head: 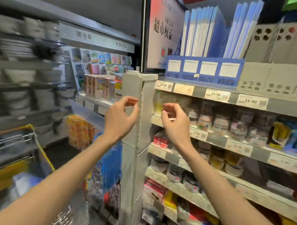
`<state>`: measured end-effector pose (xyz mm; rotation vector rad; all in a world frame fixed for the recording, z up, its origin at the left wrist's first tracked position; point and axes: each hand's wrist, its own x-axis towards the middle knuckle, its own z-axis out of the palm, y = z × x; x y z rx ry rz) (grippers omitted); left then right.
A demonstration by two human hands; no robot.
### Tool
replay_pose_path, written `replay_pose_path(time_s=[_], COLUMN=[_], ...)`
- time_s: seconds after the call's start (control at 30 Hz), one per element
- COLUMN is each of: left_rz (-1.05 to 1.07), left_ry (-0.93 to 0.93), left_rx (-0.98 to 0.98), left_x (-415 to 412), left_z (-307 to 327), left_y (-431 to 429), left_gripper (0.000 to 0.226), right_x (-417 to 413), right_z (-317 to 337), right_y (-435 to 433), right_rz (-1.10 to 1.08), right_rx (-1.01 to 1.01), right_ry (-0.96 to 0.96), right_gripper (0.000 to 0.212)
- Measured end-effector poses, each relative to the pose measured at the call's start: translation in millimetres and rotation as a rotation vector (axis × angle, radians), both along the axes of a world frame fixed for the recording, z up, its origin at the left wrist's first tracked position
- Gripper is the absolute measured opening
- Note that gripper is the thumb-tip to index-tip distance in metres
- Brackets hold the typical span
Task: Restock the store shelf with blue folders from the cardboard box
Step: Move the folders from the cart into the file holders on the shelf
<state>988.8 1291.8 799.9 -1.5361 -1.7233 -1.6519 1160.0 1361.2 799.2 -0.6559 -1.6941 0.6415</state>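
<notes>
Several blue folders (pixel 202 31) stand upright in a blue file rack (pixel 205 71) on the top shelf (pixel 211 94), upper right. A second group of blue folders (pixel 243 31) leans to the right of them. My left hand (pixel 120 117) and my right hand (pixel 173 121) are raised in front of the shelf's grey end post, below the rack. Both hold nothing, with fingers loosely curled. The cardboard box is out of view.
A grey upright post (pixel 132 113) divides the shelves. Grey file holders (pixel 278 59) stand right of the blue rack. Jars and packets fill the lower shelves (pixel 230 124). A wire trolley (pixel 18 142) with yellow trim stands at the left, with dishes shelved behind it.
</notes>
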Motion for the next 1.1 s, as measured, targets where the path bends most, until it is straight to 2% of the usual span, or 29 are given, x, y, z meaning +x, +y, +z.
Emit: replay_pose_path(time_s=[0.27, 0.67, 0.8, 0.9, 1.1], left_rz=[0.294, 0.565, 0.6, 0.573, 0.507], left_ry=[-0.16, -0.331, -0.37, -0.393, -0.388], left_rx=[-0.196, -0.457, -0.532, -0.675, -0.844], left_x=[-78.0, -206.5, -270.7, -348.6, -416.7], left_z=[-115.2, -255.5, -289.3, -314.7, -344.6], left_y=[-126.0, -264.5, -287.8, -301.6, -301.3], left_gripper=[0.018, 0.015, 0.018, 0.021, 0.025], right_x=[-104.6, -279.3, -348.9, -423.1, -488.2], right_z=[-106.1, -249.9, -283.7, -307.5, -343.7], right_y=[-76.8, -183.0, -199.2, -205.6, -198.6], right_rz=[0.345, 0.641, 0.69, 0.661, 0.611], right_rx=[-0.223, -0.426, -0.484, -0.507, -0.524], right_ry=[-0.144, -0.456, -0.549, -0.662, -0.864], right_gripper=[0.015, 0.015, 0.018, 0.021, 0.02])
